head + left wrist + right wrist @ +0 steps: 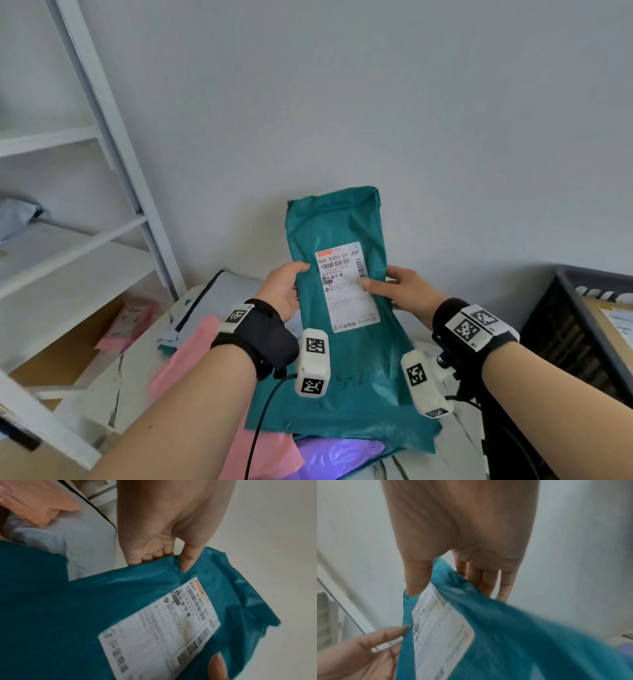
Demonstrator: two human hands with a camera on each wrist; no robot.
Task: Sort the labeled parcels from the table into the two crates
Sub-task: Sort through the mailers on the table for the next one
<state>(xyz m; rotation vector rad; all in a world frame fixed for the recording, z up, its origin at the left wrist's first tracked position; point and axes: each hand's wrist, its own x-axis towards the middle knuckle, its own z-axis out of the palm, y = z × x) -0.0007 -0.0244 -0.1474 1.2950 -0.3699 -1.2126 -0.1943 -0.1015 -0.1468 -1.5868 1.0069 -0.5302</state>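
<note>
The left hand (282, 291) pinched the left edge of a teal parcel (346, 359), thumb on the front face just beside the label and the other fingers curled behind it. The right hand (407, 289) gripped the opposite edge: its thumb (375, 286) lay across the white shipping label (346, 286) while the remaining fingers (489, 582) supported the back of the bag. The parcel was held upright between the two hands, raised above the table (137, 370) in front of the wall (376, 102), label facing the person; the printed code "964 B305-01 JS9" was legible along the label's top.

Below the parcel, on the table, lay a pink parcel (191, 356), a pale grey parcel (226, 291) with a dark edge strip, and a purple parcel (339, 455) near the front edge. A dark crate (565, 325) stood at the right, holding a cardboard box (613, 322) with a label. A white shelf unit (85, 240) stood at the left.
</note>
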